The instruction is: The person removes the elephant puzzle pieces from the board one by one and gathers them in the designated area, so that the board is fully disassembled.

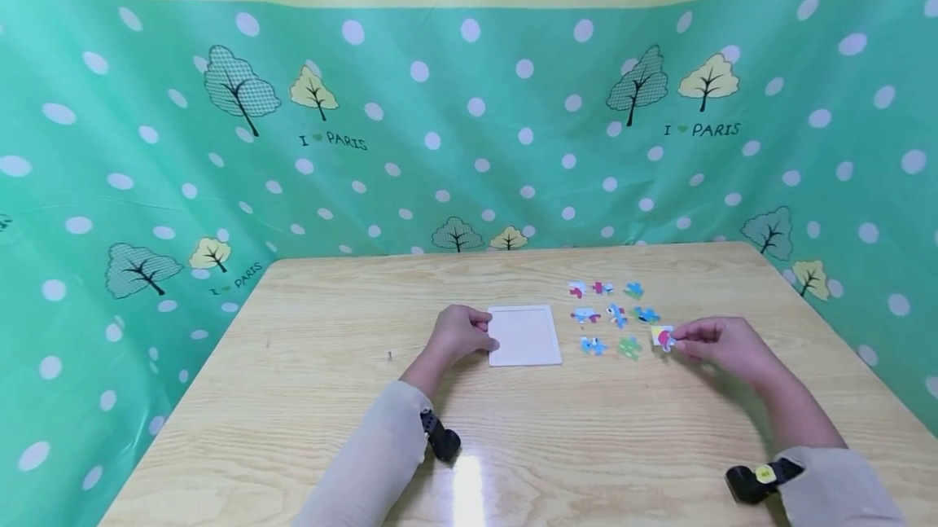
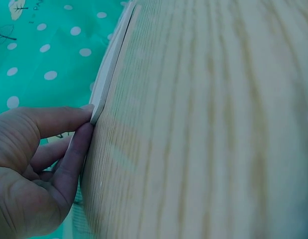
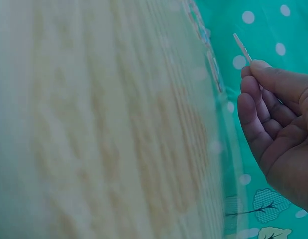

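A white square puzzle tray [image 1: 523, 337] lies on the table, with its shallow recess bare. My left hand [image 1: 460, 330] holds the tray's left edge; up close in the left wrist view, the fingertips [image 2: 86, 113] meet at the rim [image 2: 106, 82]. Between thumb and fingers, my right hand [image 1: 721, 344] pinches a puzzle piece [image 1: 662, 337] printed yellow, white and red. In the right wrist view this piece [image 3: 242, 47] is seen edge-on, raised above the tabletop. The other fingers of that hand curl loosely below it.
Several loose puzzle pieces lie in rough rows right of the tray, among them a green one [image 1: 629, 348] and a blue one [image 1: 633, 290]. A tiny dark bit [image 1: 390, 356] sits on the wooden table [image 1: 330, 429] at left. Polka-dot cloth [image 1: 469, 128] hangs behind.
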The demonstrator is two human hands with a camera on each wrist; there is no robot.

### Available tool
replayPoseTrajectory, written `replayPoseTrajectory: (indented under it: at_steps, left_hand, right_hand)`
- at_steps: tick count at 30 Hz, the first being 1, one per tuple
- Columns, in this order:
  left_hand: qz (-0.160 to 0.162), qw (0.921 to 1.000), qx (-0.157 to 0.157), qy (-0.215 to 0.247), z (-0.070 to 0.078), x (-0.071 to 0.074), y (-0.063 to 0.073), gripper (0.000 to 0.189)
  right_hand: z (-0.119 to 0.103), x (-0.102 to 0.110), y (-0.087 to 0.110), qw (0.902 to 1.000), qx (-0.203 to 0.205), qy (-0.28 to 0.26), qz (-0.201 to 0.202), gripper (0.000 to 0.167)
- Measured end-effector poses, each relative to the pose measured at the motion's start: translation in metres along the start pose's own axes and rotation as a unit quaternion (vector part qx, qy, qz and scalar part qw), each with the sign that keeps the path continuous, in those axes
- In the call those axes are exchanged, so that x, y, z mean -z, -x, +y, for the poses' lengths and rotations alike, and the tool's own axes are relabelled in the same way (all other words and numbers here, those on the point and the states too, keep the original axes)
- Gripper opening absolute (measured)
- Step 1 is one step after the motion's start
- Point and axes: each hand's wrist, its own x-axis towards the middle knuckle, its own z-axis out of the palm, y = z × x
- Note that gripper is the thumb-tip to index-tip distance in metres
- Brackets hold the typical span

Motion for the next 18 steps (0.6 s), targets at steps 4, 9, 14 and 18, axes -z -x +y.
replayPoseTrajectory:
  at_steps: [4, 9, 14, 18]
  left_hand:
    - [0.005, 1.0000, 0.001, -0.007, -0.001, -0.001, 0.000, 0.045]
    - [0.005, 1.0000, 0.001, -0.006, 0.000, -0.002, 0.000, 0.046]
    - [0.001, 1.0000, 0.008, -0.002, 0.000, -0.003, 0.000, 0.045]
    - [0.004, 1.0000, 0.008, -0.002, 0.002, -0.002, 0.001, 0.045]
  right_hand:
    - [0.001, -0.001, -0.005, 0.9999, -0.003, 0.005, -0.014, 0.028]
    - [0.002, -0.002, -0.010, 0.9995, -0.009, 0.016, -0.026, 0.025]
    - [0.005, -0.002, -0.014, 0.9990, -0.011, 0.025, -0.036, 0.023]
    - [0.008, -0.003, -0.017, 0.9986, -0.007, 0.035, -0.038, 0.021]
